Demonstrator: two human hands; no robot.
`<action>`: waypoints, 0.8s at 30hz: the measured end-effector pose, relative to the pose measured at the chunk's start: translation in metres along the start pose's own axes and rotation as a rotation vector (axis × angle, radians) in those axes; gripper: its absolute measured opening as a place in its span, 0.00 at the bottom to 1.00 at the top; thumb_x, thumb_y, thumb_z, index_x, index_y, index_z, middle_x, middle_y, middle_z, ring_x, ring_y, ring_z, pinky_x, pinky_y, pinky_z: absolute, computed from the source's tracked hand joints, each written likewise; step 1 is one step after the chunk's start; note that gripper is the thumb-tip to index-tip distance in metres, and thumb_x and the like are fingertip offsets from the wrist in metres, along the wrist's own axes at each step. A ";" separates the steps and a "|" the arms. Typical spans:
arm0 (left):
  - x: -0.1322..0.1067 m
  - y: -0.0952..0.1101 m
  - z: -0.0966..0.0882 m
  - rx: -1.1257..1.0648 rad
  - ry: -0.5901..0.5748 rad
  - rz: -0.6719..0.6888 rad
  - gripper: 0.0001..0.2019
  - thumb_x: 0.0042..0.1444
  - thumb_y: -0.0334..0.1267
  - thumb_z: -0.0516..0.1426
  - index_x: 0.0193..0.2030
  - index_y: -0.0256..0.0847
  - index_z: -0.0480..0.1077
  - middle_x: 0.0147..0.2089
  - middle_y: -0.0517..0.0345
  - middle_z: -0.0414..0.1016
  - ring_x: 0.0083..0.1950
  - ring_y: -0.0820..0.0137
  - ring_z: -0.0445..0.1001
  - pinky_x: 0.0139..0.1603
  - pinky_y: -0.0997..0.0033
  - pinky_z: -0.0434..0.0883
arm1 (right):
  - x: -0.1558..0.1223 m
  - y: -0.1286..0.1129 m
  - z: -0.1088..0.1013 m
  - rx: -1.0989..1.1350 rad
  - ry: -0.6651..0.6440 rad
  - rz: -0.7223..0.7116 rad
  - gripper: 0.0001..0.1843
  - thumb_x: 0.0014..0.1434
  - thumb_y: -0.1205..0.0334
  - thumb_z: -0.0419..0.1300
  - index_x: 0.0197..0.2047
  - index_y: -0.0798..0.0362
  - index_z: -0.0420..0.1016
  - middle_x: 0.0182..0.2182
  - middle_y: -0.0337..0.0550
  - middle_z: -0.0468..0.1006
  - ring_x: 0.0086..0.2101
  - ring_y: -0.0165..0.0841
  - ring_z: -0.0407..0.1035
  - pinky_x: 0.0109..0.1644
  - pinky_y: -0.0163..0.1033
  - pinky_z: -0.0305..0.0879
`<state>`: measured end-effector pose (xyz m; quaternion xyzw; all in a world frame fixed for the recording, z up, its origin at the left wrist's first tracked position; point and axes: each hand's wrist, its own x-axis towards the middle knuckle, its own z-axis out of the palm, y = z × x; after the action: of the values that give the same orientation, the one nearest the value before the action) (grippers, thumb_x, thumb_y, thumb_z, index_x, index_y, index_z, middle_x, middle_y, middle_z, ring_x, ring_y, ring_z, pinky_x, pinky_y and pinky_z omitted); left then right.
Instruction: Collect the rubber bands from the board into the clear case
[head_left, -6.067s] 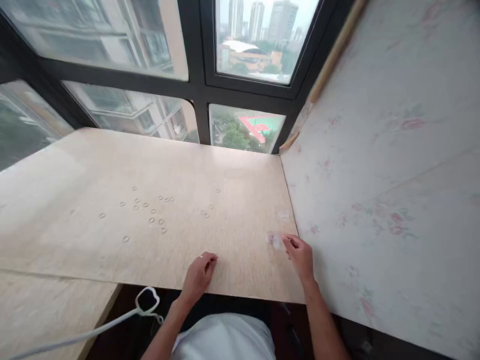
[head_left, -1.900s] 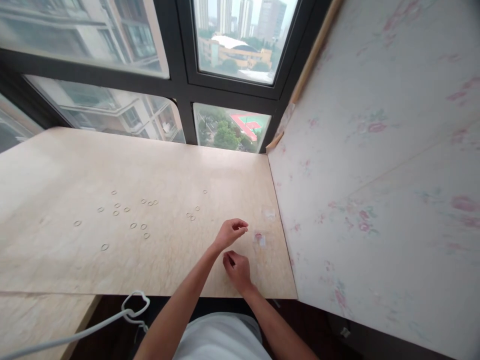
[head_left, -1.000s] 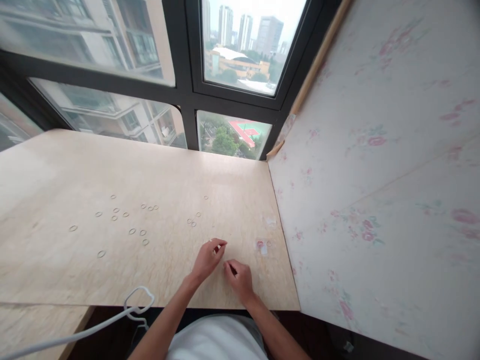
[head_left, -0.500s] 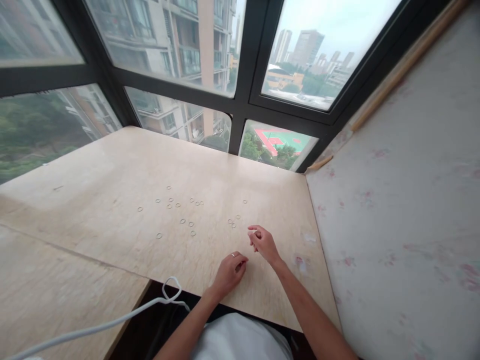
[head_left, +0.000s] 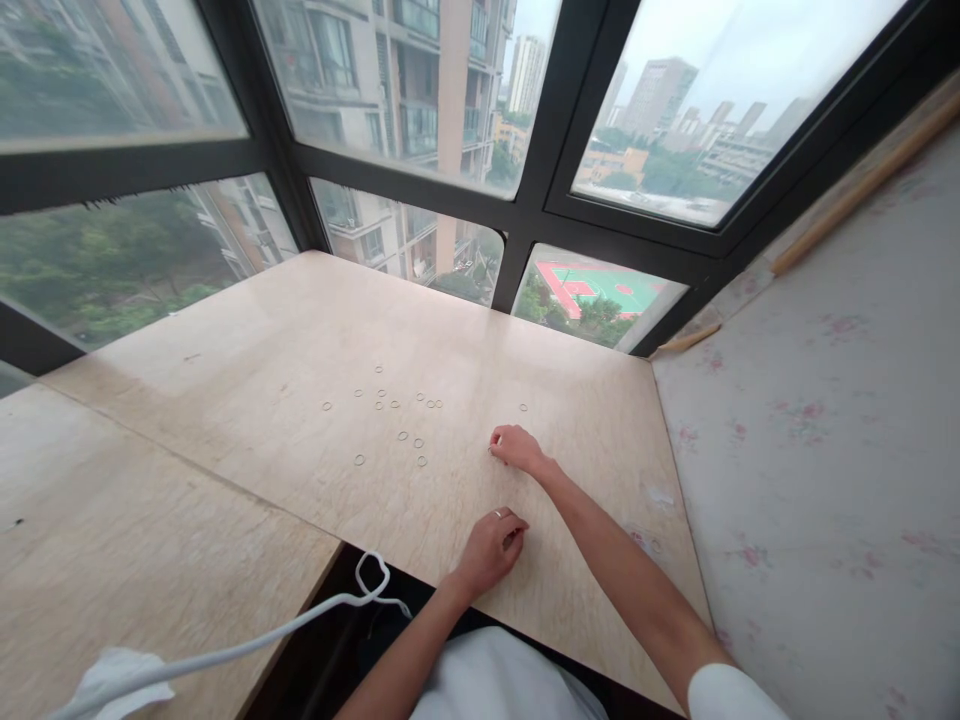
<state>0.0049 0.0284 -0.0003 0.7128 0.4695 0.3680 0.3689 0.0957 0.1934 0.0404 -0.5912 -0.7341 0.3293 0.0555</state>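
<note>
Several small thin rings point(head_left: 418, 443) lie scattered on the pale wooden tabletop point(head_left: 285, 310). My right hand point(head_left: 516, 447) is down at the tabletop to the right of most of them, its thumb and forefinger pinched at the edge of a small ring point(head_left: 491, 450); the palm hides the spot under it. A single ring point(head_left: 523, 408) lies just beyond that hand. Closer to the front edge, my left hand point(head_left: 493, 548) rests with fingers curled and closed. It wears a finger ring, and what its fingers hold, if anything, is hidden.
A white cable point(head_left: 247, 645) loops over the gap at the front left, with a crumpled white tissue point(head_left: 124, 680) beneath it. Dark-framed windows point(head_left: 517, 250) bound the back. The flowered wall point(head_left: 817, 480) closes off the right side, near a clear plastic scrap point(head_left: 660, 495).
My right hand has moved forward and left, over the place where a small group of rings lay. My left hand stays closed near the front edge. The view has turned left.
</note>
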 end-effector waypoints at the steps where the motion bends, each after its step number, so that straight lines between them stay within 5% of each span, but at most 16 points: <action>1: 0.000 -0.001 0.000 0.000 -0.003 0.004 0.10 0.56 0.28 0.51 0.38 0.38 0.73 0.36 0.54 0.73 0.37 0.69 0.70 0.40 0.70 0.67 | -0.002 0.001 0.000 0.021 -0.009 -0.009 0.04 0.47 0.71 0.58 0.24 0.54 0.73 0.14 0.35 0.68 0.24 0.30 0.66 0.31 0.33 0.55; 7: 0.001 -0.002 0.001 0.011 -0.008 0.016 0.10 0.55 0.28 0.51 0.39 0.39 0.72 0.36 0.54 0.73 0.37 0.69 0.70 0.39 0.70 0.67 | -0.022 0.007 -0.003 0.305 0.008 -0.063 0.01 0.49 0.68 0.57 0.29 0.55 0.70 0.12 0.31 0.66 0.17 0.25 0.60 0.25 0.29 0.54; 15: 0.001 0.002 -0.002 0.027 -0.022 -0.005 0.10 0.58 0.29 0.50 0.39 0.40 0.72 0.37 0.54 0.73 0.38 0.69 0.70 0.39 0.70 0.67 | -0.093 0.026 -0.025 0.857 0.125 -0.013 0.19 0.53 0.43 0.54 0.36 0.51 0.60 0.13 0.27 0.62 0.10 0.22 0.46 0.13 0.29 0.42; 24: 0.004 -0.005 -0.002 0.057 -0.064 0.018 0.09 0.61 0.33 0.49 0.40 0.41 0.70 0.39 0.54 0.73 0.40 0.68 0.72 0.41 0.68 0.69 | -0.182 0.095 -0.047 1.327 0.455 0.175 0.20 0.46 0.48 0.64 0.30 0.51 0.59 0.33 0.48 0.79 0.16 0.22 0.58 0.16 0.29 0.48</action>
<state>0.0020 0.0340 -0.0034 0.7384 0.4615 0.3349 0.3600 0.2503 0.0568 0.0811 -0.5437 -0.2984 0.5787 0.5297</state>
